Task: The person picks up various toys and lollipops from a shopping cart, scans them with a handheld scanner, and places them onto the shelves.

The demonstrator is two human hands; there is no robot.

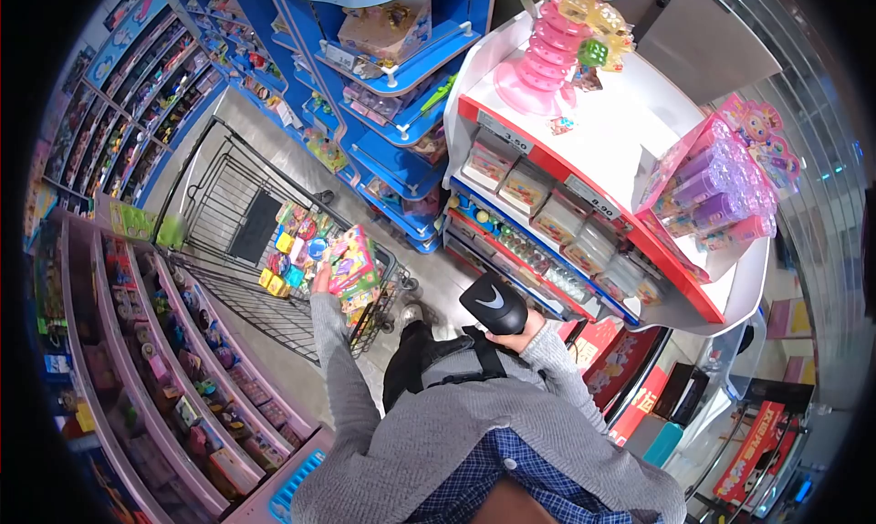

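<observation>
A black device with a rounded head and a pale curved mark (494, 303) is held in my right hand (520, 332), close to my waist. My left hand (322, 279) reaches over the shopping cart (219, 172) and touches the edge of a colourful pink and green package (351, 264); its fingers are partly hidden, and I cannot make out whether they grip it. Beside the package in the cart lie small toys and packets, among them yellow boxes (274, 283) and a blue round item (317, 248).
Pink shelves (196, 378) curve along the left. Blue shelves (392, 150) stand ahead of the cart. At the right is a white and red display counter (630, 159) bearing a pink stand (538, 58) and purple tubes (707, 182). Grey floor (438, 282) shows between them.
</observation>
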